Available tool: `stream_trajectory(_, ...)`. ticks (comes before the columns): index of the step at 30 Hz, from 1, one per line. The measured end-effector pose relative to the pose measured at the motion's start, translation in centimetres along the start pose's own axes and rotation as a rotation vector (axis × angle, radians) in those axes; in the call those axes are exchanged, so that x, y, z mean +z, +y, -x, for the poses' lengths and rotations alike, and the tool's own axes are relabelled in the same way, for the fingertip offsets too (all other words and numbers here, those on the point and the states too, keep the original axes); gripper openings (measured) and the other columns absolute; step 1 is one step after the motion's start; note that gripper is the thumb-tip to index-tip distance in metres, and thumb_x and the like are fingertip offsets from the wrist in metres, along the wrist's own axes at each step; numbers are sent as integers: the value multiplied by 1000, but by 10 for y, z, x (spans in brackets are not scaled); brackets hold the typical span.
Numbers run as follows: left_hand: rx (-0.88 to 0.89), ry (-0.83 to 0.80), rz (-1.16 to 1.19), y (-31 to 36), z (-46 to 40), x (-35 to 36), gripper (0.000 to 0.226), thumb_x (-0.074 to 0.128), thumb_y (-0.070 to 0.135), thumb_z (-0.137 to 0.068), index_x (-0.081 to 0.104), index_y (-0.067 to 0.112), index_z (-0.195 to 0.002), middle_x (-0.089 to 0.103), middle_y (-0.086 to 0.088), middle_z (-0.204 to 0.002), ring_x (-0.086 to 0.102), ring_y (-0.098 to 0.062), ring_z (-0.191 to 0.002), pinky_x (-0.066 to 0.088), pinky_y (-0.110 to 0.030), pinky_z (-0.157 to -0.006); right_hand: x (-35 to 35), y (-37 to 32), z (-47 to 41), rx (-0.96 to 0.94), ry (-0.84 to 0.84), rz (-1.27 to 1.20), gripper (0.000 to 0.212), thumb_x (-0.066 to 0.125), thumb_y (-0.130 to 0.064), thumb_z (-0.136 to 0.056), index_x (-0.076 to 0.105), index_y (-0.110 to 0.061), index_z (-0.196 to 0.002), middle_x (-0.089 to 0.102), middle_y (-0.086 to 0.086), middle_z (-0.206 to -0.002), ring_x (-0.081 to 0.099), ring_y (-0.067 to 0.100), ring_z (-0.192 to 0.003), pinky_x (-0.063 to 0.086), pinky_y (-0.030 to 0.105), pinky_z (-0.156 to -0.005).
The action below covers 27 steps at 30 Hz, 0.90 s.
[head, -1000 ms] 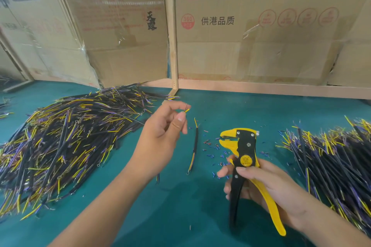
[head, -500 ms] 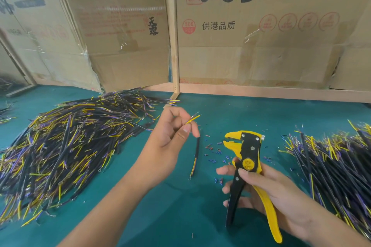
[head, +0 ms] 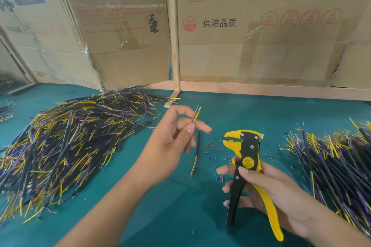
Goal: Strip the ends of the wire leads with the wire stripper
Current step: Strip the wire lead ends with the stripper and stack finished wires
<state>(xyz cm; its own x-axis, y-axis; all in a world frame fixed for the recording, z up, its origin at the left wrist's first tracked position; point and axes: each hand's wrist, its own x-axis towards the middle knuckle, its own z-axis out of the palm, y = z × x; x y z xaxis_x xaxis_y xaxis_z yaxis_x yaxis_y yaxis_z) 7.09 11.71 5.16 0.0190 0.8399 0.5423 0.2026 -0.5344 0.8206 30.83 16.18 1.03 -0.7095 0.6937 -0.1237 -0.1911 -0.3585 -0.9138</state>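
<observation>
Head view: the left hand [head: 172, 138] pinches a wire lead [head: 196, 115] between thumb and fingertips — its yellow and purple strands, bare-tipped, stick up past the pinch, tilted toward the cardboard boxes [head: 261, 26]. The lead's black sheath hangs below the hand, with its lower end lying on the green table [head: 170, 206]. Just right of that hand, apart from the lead, the right hand [head: 267, 188] grips the wire stripper [head: 248, 158] by its black and yellow handles, fingers curled round them and the thumb pressing near the round yellow badge; the tool's yellow head points toward the lead and its jaws stand slightly parted, with nothing between them. Around the stripper's head, small bits of stripped insulation [head: 218, 150] dot the table. Left of the left hand lies a large pile of leads [head: 66, 142] — right of the stripper, a second pile [head: 331, 158].
</observation>
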Motion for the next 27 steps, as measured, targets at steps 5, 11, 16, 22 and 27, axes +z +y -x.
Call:
stream_trajectory(5, -38, 16, 38, 0, 0, 1, 7, 44, 16, -104, 44, 22, -107, 74, -7, -106, 47, -18, -65, 41, -25, -62, 1, 1, 0, -9, 20, -48, 33, 60, -13, -92, 55, -2, -123, 64, 30, -122, 67, 43, -93, 55, 59, -80)
stream_trajectory(11, -54, 10, 75, -3, 0, 2, 7, 47, 16, -103, 48, 23, -102, 74, -7, -102, 38, -19, -63, 39, -20, -60, 6, -1, 0, -13, 11, -68, 25, 68, -17, -90, 68, -13, -115, 64, 33, -118, 66, 42, -93, 55, 56, -82)
stream_trajectory(16, -58, 45, 73, -4, 0, 2, 17, 46, 17, -103, 58, 29, -104, 74, -6, -107, 47, -14, -71, 42, -19, -67, 6, -1, 0, -1, 31, -78, 26, 62, -15, -88, 69, -11, -113, 65, 33, -113, 66, 41, -89, 56, 57, -79)
stream_trajectory(22, -30, 43, 68, -3, -1, 4, 9, 44, 5, -102, 47, 11, -108, 73, -8, -112, 57, -15, -72, 49, -23, -68, 7, -1, 1, 21, 37, -73, 29, 62, -14, -88, 67, -7, -116, 64, 35, -111, 66, 42, -86, 56, 57, -78)
stream_trajectory(27, -36, 48, 101, -1, -1, 6, 11, 44, -2, -102, 45, 8, -104, 73, -12, -109, 64, -20, -70, 54, -27, -65, 6, 0, 0, 40, 43, -75, 32, 60, -13, -91, 64, -3, -121, 64, 35, -110, 65, 43, -86, 55, 57, -77)
